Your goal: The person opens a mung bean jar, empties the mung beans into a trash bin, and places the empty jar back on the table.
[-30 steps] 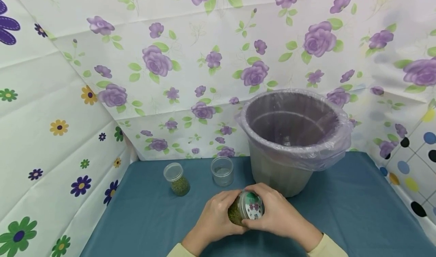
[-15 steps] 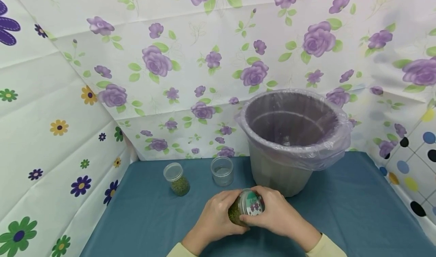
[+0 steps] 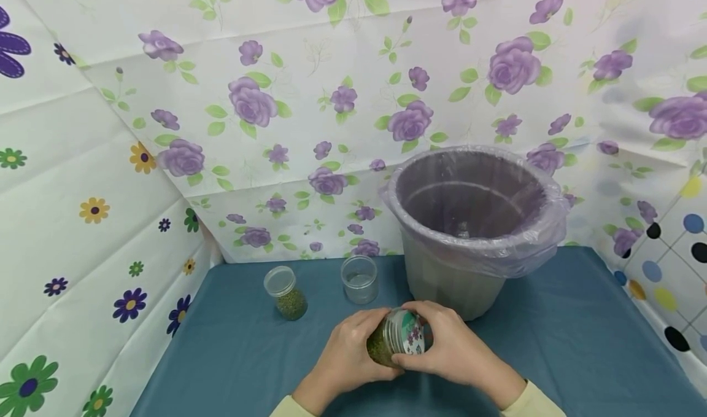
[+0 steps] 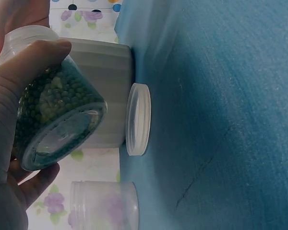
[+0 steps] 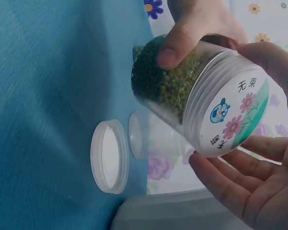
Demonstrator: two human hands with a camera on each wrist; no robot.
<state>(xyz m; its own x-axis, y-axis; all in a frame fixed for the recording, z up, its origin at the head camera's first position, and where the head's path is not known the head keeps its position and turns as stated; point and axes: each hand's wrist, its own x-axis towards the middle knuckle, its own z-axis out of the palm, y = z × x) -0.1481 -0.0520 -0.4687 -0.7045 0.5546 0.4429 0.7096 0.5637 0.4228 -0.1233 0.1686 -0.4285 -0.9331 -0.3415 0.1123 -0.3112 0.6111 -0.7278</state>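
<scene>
My left hand [image 3: 356, 350] grips the body of a clear jar of green mung beans [image 4: 60, 103], which is tilted above the table. The fingers and thumb of my right hand [image 3: 455, 346] hold the rim of its lid [image 3: 412, 334], which bears a white label with pink flowers and a green patch. In the right wrist view this lid [image 5: 235, 112] sits on the jar's mouth. Beneath the hands a loose lid [image 5: 110, 157] lies on the table; the hands hide it in the head view. Behind them stand an uncapped clear jar [image 3: 360, 280] and another jar of green beans [image 3: 289, 300].
A large grey bin [image 3: 453, 282] lined with a thin purple bag stands at the back right, just behind my right hand. Blue cloth [image 3: 221, 355] covers the table. Floral sheets [image 3: 309, 116] rise along its back and sides.
The labelled lid has turned a little on the jar, and the right thumb and fingers have shifted round its rim. The left hand stays on the jar body.
</scene>
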